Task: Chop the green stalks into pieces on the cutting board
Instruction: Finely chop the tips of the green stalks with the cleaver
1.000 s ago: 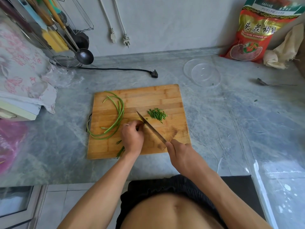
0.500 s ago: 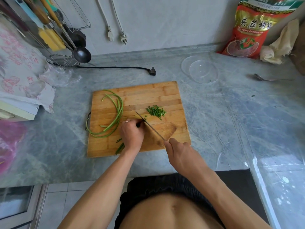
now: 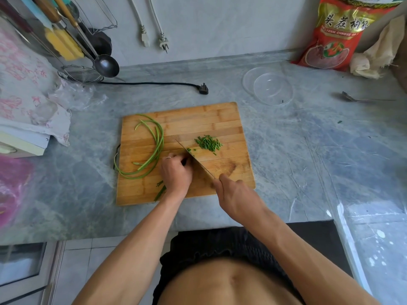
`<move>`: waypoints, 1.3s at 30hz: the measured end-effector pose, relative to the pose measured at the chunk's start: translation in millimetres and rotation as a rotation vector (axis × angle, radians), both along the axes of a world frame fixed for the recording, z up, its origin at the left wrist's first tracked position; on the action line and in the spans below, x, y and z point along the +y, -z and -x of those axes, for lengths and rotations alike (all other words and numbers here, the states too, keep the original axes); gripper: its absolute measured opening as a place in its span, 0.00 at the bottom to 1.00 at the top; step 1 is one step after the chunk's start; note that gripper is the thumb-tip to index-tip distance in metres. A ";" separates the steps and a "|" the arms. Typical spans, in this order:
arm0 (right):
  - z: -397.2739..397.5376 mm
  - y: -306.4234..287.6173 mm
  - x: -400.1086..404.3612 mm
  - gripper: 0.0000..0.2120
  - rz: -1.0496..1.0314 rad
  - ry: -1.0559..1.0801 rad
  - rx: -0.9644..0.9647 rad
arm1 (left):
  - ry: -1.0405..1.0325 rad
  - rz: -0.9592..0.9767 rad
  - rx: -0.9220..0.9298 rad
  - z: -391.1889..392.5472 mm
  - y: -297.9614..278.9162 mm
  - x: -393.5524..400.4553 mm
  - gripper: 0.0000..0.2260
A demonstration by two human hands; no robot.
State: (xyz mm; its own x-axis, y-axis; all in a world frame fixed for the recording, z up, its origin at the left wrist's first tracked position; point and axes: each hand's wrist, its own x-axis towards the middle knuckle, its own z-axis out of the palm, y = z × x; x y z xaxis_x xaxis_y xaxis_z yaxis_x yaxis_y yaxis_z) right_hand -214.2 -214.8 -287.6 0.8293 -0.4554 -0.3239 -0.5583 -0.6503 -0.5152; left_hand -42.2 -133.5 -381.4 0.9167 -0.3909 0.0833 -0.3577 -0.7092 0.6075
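A wooden cutting board (image 3: pixel 198 115) lies on the grey marble counter. Long curved green stalks (image 3: pixel 158 139) rest on its left part, one end hanging over the left edge. A small heap of chopped green pieces (image 3: pixel 208 142) sits right of centre. My left hand (image 3: pixel 176 172), a ring on one finger, is curled over a bunch of stalks (image 3: pixel 160 191) whose ends stick out below the wrist. My right hand (image 3: pixel 233 194) grips the handle of a knife (image 3: pixel 193 158), whose blade slants up-left beside the left fingers, with a few fresh cut bits next to it.
A clear plastic bowl (image 3: pixel 272 88) stands behind the board to the right, a spoon (image 3: pixel 361 99) further right. A black plug and cable (image 3: pixel 203 89) lie behind the board. A red bag (image 3: pixel 337 34), a cloth and hanging utensils (image 3: pixel 105 64) line the back.
The knife blade has stayed beside my left fingers while chopping, and a few more cut bits lie by it. Both hands stay in nearly the same place on the board.
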 end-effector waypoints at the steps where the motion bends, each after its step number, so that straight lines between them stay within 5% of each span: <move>1: 0.4 0.7 -0.7 0.17 -0.004 -0.001 -0.005 | 0.001 -0.006 0.001 0.8 0.1 -0.8 0.06; 20: -15.7 12.8 -5.1 0.18 -0.181 0.256 -0.136 | 0.038 0.067 -0.044 5.4 2.3 3.5 0.05; 27: -5.7 10.7 -6.8 0.17 -0.136 0.068 -0.176 | 0.059 0.025 -0.059 3.9 3.9 9.3 0.06; 39: 7.8 10.9 -22.6 0.19 -0.135 0.106 -0.192 | -0.001 0.098 -0.010 11.3 -2.4 13.2 0.04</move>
State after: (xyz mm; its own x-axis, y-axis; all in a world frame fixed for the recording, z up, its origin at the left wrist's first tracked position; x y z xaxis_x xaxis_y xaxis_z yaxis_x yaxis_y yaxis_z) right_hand -221.9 -237.4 -298.5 0.8315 -0.5060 -0.2292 -0.5033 -0.5116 -0.6964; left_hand -53.5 -120.3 -378.9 0.9161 -0.3792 0.1304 -0.3633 -0.6469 0.6705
